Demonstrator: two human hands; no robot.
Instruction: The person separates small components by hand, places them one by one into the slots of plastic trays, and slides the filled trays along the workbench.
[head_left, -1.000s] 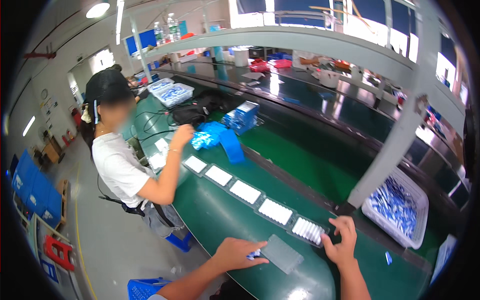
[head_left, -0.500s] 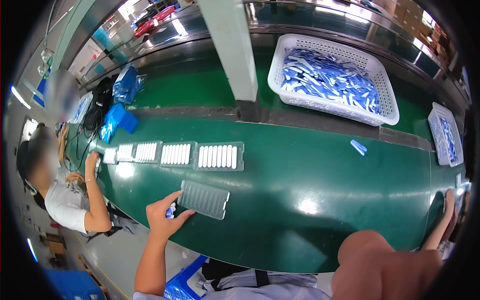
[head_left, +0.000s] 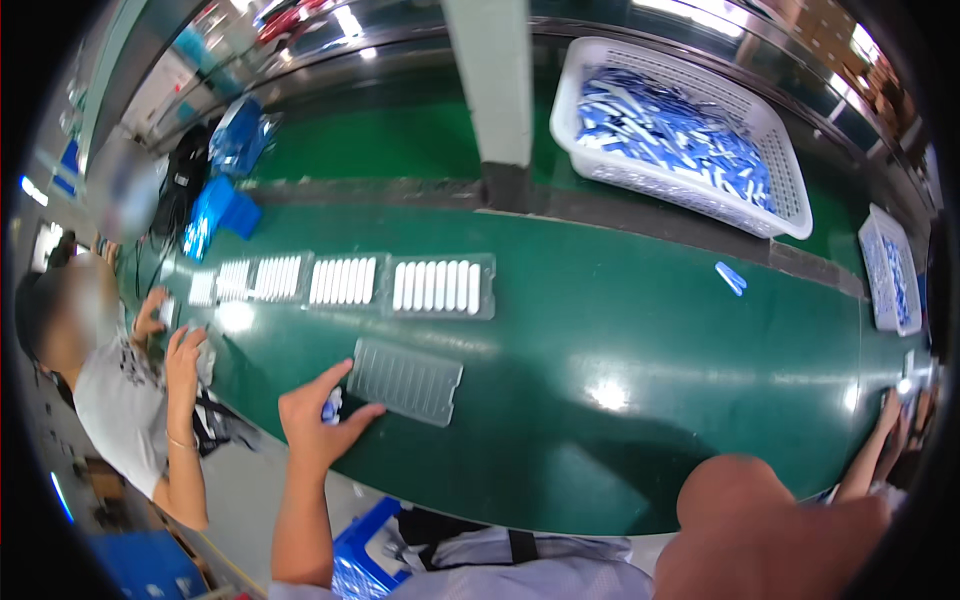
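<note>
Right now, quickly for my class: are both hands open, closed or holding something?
Left hand: holding small blue-and-white pieces, thumb and forefinger at a clear tray.
Right hand: cannot be told.

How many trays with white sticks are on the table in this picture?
5, in one row, from the right: first tray, second tray, third tray, fourth tray, fifth tray. More may be hidden near the white-shirted co-worker's hands.

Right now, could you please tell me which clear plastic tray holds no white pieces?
The tray nearest the left hand; the others, lined up beyond it, all hold white pieces.
</note>
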